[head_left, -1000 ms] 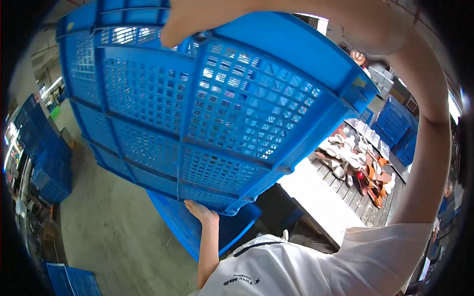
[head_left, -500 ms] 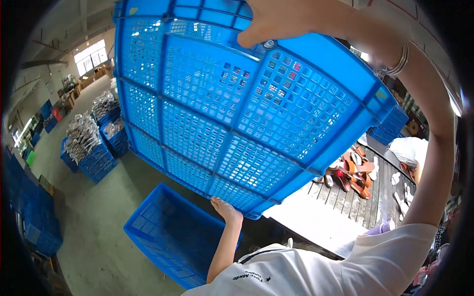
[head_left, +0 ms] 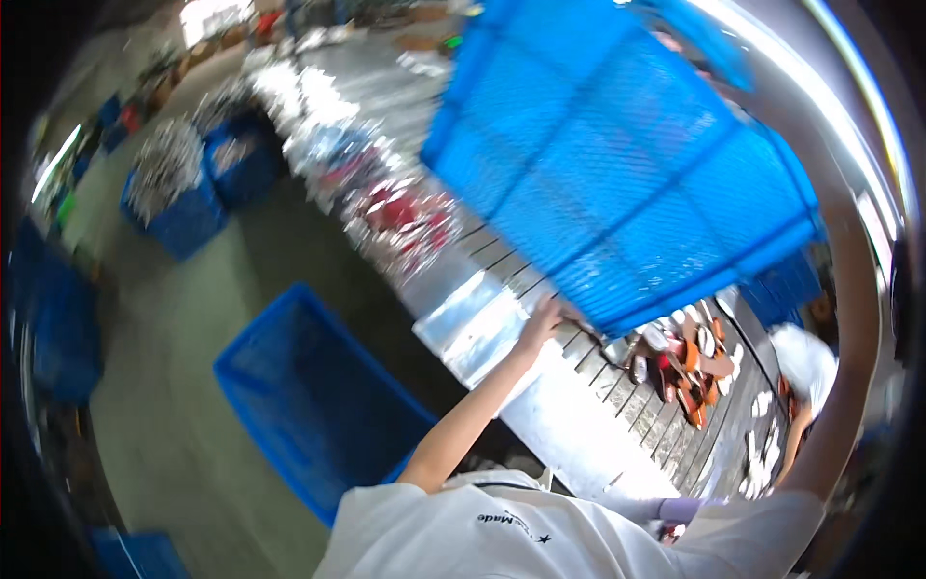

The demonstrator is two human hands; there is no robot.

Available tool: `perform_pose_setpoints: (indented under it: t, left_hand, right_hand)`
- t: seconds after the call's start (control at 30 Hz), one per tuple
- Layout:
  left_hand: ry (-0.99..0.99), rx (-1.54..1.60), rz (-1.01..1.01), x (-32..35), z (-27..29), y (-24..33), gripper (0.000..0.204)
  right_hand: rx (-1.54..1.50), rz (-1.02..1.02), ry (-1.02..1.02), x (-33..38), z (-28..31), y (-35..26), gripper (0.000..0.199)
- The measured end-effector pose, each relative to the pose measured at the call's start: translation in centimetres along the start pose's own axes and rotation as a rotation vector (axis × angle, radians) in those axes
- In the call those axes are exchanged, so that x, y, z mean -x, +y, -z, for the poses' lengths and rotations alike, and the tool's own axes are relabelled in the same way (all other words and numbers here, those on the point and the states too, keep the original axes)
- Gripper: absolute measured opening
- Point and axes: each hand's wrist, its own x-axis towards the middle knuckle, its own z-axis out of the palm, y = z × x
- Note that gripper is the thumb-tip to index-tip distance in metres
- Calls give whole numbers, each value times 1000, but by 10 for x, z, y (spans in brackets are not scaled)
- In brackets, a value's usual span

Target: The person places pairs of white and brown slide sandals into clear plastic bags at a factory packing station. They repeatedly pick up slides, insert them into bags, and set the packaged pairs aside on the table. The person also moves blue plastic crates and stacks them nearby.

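A big blue plastic crate [head_left: 617,183] with mesh walls is held high in the air, tilted, above a long slatted table [head_left: 569,405]. The left hand [head_left: 545,318] grips the crate's lower edge, fingers closed around the rim. The right arm goes up along the right side of the picture; its hand is out of view, so I cannot tell its grip. On the table lie small orange and white pieces [head_left: 690,362]. Another blue crate [head_left: 309,396] stands on the floor beside the table. Further blue crates [head_left: 188,207] with pale contents stand beyond it.
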Motion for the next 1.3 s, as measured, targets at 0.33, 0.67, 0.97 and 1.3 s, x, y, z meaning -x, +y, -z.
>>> perform_pose_setpoints:
  t: [0.33, 0.67, 0.97, 1.3]
  left_hand:
    - [806, 353, 118, 291, 203, -140, 29]
    - [1630, 785, 110, 498, 243, -327, 27]
    - [1619, 1156, 82, 528, 287, -381, 33]
    - [1370, 1968, -60, 450, 323, -379, 117]
  right_hand:
    - [-1155, 243, -577, 206, -265, -489, 59]
    - [-787, 913, -1270, 524, -451, -768, 59]
    - [-656, 848, -1538, 526, -493, -825, 34]
    - [-679, 827, -1200, 220, -315, -801, 55]
